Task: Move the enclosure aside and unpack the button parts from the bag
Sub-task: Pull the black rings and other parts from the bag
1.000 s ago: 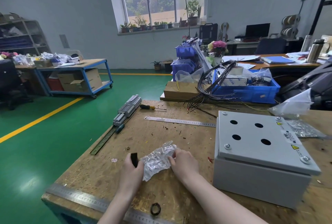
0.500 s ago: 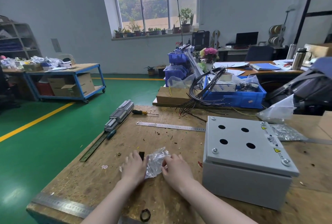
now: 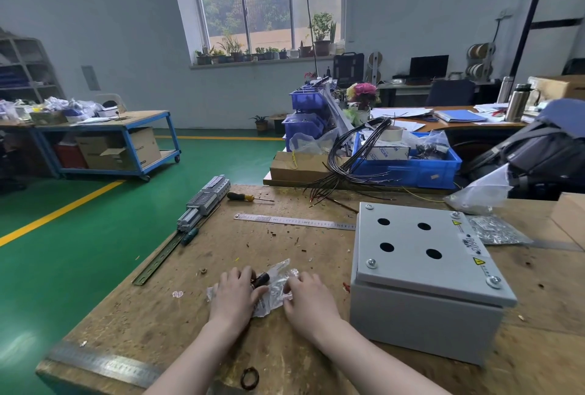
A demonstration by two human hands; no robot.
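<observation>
A grey metal enclosure (image 3: 424,271) with several round holes in its lid stands on the wooden workbench (image 3: 285,242), to the right of my hands. A small clear plastic bag (image 3: 275,287) lies on the bench between my hands. My left hand (image 3: 234,296) holds the bag's left side, and a black button part (image 3: 260,279) pokes out by its fingers. My right hand (image 3: 308,295) grips the bag's right side. A black ring (image 3: 250,378) lies near the front edge.
Two steel rulers (image 3: 294,222) (image 3: 104,363), a screwdriver (image 3: 248,197), a DIN rail with terminal blocks (image 3: 202,204) and a second screwdriver lie on the bench. Behind are black wires (image 3: 354,157), a blue bin (image 3: 408,166), a cardboard box and plastic bags (image 3: 481,192).
My hands have shifted the bag slightly. The black part now shows beside my left fingers at the bag's top instead of above my left hand. The view tilted upward.
</observation>
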